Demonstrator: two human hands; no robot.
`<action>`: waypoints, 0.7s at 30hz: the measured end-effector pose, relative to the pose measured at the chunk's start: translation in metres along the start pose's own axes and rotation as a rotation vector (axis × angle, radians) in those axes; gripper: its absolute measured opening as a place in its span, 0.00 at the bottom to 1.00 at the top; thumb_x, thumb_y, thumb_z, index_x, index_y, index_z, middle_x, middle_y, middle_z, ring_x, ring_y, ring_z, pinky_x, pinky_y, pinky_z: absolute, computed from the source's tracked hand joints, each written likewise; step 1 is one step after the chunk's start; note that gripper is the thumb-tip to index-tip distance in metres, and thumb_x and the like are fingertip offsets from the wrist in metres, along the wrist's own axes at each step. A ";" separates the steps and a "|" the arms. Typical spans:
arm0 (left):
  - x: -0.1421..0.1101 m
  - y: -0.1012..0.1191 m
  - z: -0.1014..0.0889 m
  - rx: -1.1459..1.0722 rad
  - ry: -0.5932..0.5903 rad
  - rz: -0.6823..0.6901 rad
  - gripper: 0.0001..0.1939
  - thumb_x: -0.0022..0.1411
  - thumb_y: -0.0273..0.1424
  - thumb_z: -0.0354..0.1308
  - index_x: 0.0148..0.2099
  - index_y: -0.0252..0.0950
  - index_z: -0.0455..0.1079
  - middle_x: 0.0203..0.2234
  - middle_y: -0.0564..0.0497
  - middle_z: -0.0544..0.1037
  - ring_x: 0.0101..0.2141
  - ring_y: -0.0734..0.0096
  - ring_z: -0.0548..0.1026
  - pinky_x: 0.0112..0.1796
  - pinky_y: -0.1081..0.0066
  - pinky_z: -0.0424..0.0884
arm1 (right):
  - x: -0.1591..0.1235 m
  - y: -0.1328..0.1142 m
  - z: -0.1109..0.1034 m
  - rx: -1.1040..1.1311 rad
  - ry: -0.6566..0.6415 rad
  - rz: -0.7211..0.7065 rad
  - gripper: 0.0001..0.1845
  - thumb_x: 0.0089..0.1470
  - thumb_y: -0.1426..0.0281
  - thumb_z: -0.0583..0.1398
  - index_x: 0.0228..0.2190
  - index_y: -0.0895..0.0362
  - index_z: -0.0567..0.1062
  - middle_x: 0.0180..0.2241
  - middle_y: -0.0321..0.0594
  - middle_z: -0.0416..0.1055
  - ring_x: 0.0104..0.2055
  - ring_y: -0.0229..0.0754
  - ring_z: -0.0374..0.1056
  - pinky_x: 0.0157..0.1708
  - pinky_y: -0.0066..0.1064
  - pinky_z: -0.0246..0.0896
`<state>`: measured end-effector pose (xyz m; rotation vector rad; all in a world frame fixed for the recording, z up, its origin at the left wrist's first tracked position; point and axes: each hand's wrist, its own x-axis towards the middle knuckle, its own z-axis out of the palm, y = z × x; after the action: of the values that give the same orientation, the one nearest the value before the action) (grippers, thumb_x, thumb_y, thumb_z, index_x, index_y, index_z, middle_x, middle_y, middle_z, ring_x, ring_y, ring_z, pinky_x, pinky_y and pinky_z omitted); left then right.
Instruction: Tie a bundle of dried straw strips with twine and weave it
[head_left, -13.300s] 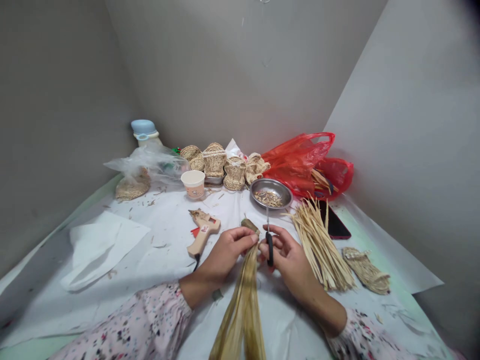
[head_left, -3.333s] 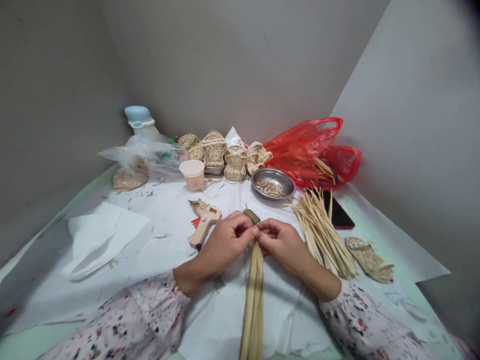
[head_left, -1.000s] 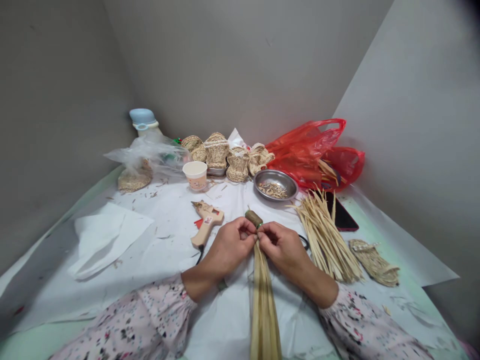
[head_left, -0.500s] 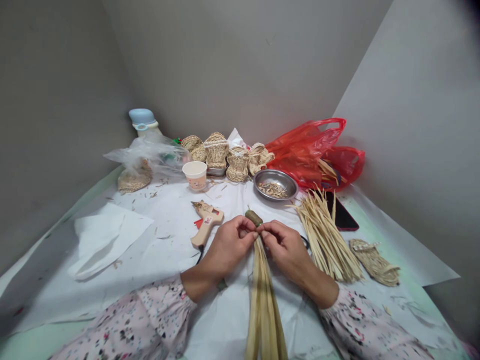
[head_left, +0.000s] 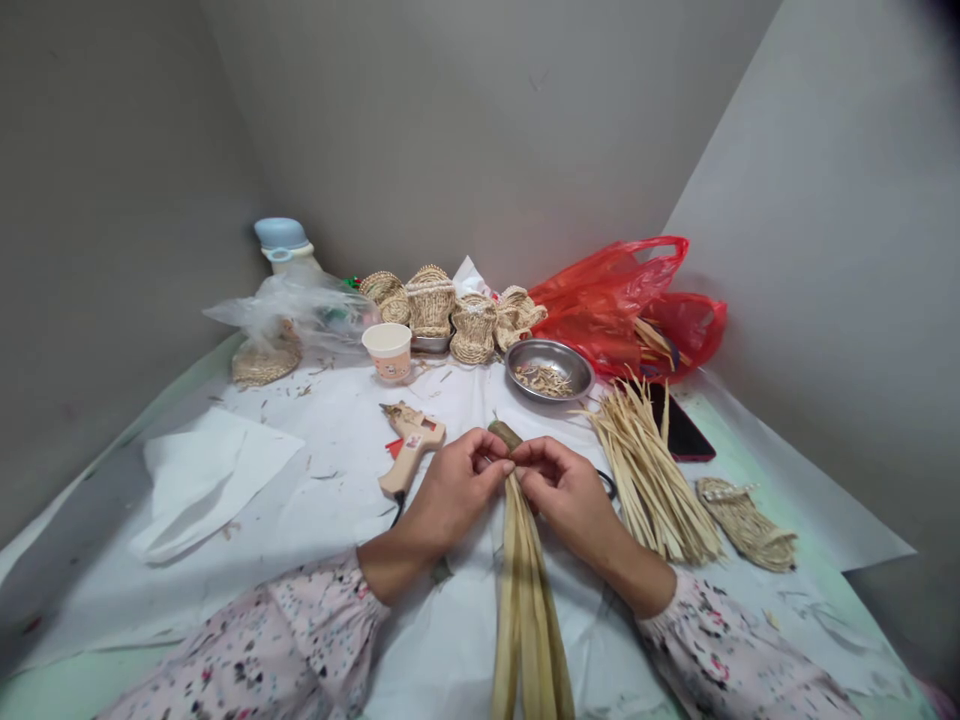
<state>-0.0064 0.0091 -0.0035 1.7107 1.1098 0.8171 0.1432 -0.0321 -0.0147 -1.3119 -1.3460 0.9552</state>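
Because long strips [head_left: 529, 600] might splay, my left hand [head_left: 461, 488] and right hand [head_left: 568, 492] both pinch their gathered top, fingertips close together, just nearside of greenish roll [head_left: 505, 433].

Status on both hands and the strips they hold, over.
Left hand, right hand: pinching strip bundle near its far end. Strips fan below. Glue gun close beside left hand.

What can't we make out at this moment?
Head view: exact grip on the long strips, hidden by the fingers of the left hand and right hand.
Head view: near ends of the long strips, cut off by the bottom edge.
Head view: rest of the black loop, behind the right hand.
Head view: part of the phone, under the straw pile.
Head view: cup bottom, behind its front wall.
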 end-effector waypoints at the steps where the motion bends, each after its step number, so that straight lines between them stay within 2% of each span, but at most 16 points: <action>1: 0.000 0.000 0.000 0.008 -0.005 0.007 0.06 0.57 0.31 0.56 0.37 0.36 0.68 0.27 0.53 0.74 0.29 0.70 0.71 0.31 0.72 0.65 | 0.000 0.000 0.000 0.014 0.003 0.001 0.07 0.48 0.74 0.58 0.33 0.57 0.73 0.29 0.37 0.72 0.28 0.37 0.67 0.28 0.27 0.61; 6: 0.000 0.000 -0.001 0.053 -0.024 0.031 0.06 0.58 0.32 0.54 0.37 0.36 0.68 0.28 0.53 0.75 0.30 0.69 0.72 0.32 0.71 0.64 | 0.001 0.003 0.001 0.041 -0.007 0.007 0.07 0.49 0.72 0.60 0.34 0.57 0.71 0.29 0.37 0.71 0.27 0.36 0.65 0.26 0.26 0.61; 11: 0.000 0.003 -0.002 0.130 -0.032 0.069 0.05 0.60 0.30 0.53 0.37 0.36 0.68 0.29 0.52 0.75 0.31 0.69 0.71 0.33 0.71 0.64 | 0.001 0.006 0.000 0.014 -0.008 -0.014 0.08 0.50 0.72 0.60 0.35 0.57 0.71 0.32 0.38 0.72 0.29 0.36 0.67 0.30 0.27 0.62; 17: -0.003 0.002 -0.001 0.286 -0.043 0.256 0.05 0.63 0.29 0.50 0.34 0.36 0.65 0.31 0.51 0.72 0.34 0.68 0.70 0.34 0.70 0.63 | 0.001 0.005 -0.003 0.074 -0.059 0.024 0.14 0.58 0.68 0.53 0.46 0.54 0.68 0.26 0.31 0.66 0.20 0.32 0.61 0.20 0.25 0.58; 21: -0.003 -0.003 -0.001 0.377 -0.079 0.363 0.05 0.64 0.27 0.49 0.35 0.37 0.64 0.33 0.50 0.71 0.34 0.69 0.69 0.34 0.71 0.63 | 0.003 0.008 -0.004 -0.036 -0.059 0.011 0.17 0.60 0.66 0.52 0.49 0.53 0.69 0.20 0.29 0.63 0.17 0.34 0.60 0.20 0.25 0.57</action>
<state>-0.0099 0.0071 -0.0061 2.2862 0.9540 0.7834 0.1489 -0.0291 -0.0215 -1.3281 -1.4083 0.9887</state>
